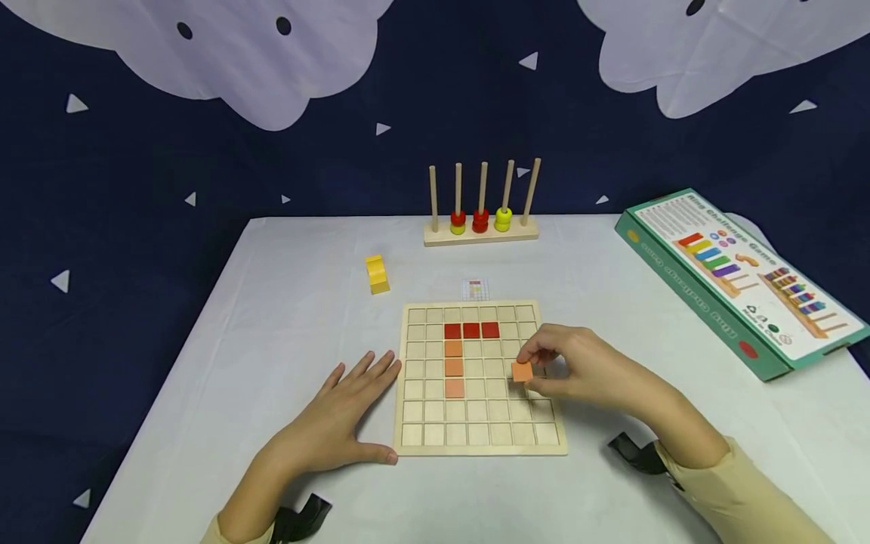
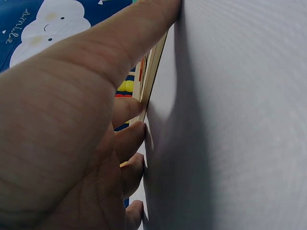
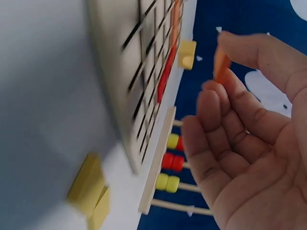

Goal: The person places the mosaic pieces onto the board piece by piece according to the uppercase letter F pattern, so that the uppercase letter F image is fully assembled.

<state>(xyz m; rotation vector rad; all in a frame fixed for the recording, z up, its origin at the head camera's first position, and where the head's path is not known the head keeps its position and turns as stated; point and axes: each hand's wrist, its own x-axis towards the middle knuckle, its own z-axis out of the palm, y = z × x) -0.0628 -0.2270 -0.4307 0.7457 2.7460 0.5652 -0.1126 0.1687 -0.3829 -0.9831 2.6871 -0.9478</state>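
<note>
My right hand (image 1: pixel 578 370) pinches a small orange square tile (image 1: pixel 522 372) between thumb and forefinger, above the right side of the wooden grid board (image 1: pixel 481 451). The same tile (image 3: pixel 221 64) shows edge-on in the right wrist view. Fingers spread, my left hand (image 1: pixel 333 431) rests on the table, its thumb and forefinger at the board's left edge. Three red tiles (image 1: pixel 471 330) lie in a row near the board's top. Below the leftmost red one, a column of orange tiles (image 1: pixel 454 367) runs down, the lowest one paler.
A small printed card (image 1: pixel 475 290) lies behind the board. Farther back stands a wooden peg rack (image 1: pixel 480 236) with red and yellow rings. A yellow block (image 1: pixel 377 274) sits back left, a green game box (image 1: pixel 741 287) at right. Another yellow piece (image 3: pixel 88 187) shows in the right wrist view.
</note>
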